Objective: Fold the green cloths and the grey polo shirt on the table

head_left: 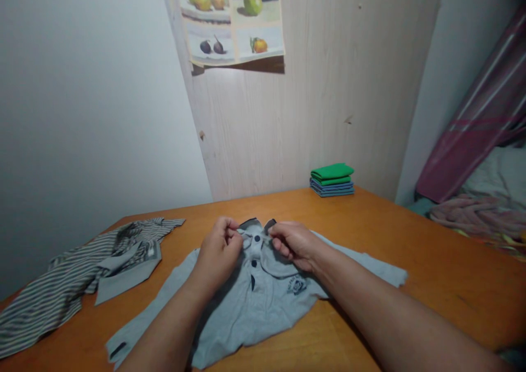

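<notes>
A light grey long-sleeved shirt lies spread on the table, its collar toward the wall. Dark buttons run down its front placket, and a dark printed emblem sits on the chest at the right. My left hand is closed, pinching the left side of the collar. On the collar's other side, my right hand is closed too, with thumb and fingers gripping the cloth. The collar is slightly raised between both hands, and its dark inner edge shows. My left forearm covers part of the shirt's left side.
A striped shirt with a grey collar lies crumpled at the table's left. Folded green and blue clothes are stacked at the back right of the orange-brown table. Fruit pictures hang on the wall. Draped fabrics lie beyond the right edge.
</notes>
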The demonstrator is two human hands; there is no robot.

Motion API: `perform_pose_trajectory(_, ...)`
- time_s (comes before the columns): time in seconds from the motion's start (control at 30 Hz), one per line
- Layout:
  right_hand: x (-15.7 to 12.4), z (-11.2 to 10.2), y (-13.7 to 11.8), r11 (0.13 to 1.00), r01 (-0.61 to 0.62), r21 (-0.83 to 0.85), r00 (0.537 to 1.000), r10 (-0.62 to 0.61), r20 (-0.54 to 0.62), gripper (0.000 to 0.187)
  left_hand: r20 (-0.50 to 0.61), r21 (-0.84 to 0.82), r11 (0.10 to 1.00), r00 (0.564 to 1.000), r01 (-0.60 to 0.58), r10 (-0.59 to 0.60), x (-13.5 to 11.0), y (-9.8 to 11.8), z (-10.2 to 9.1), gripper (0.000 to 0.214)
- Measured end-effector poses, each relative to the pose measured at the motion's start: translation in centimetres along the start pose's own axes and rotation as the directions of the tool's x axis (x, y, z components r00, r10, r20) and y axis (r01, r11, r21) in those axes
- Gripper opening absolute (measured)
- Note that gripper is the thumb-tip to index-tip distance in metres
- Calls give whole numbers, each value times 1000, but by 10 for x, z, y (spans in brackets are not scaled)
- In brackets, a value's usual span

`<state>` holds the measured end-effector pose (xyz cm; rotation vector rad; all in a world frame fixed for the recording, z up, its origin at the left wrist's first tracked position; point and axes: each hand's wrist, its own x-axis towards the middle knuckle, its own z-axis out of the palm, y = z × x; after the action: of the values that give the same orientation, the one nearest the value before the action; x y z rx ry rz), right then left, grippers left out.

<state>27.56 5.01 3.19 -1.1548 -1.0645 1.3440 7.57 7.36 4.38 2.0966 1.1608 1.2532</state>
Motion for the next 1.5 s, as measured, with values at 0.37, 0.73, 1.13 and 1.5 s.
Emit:
perform_pose_trajectory(0.37,29,-19,24,744,368,-559,861,-500,-99,13,7,220,971,995,-99,100,5,-22,-4,53)
perform_pose_trajectory(0.73,1,-19,3,605,453,-655,891,-313,327,43,277,149,984,959,-100,55,8,-17,-16,26)
perform_pose_trajectory(1.13,25,-28,16,876,197,-441,952,-278,-128,20,331,103,994,941,36,-69,1,-3,-16,17)
perform_pose_trajectory(1.5,36,-45,31,526,117,-842,907,-402,-125,38,617,-92,993,787,69,3,-4,17,-30,48)
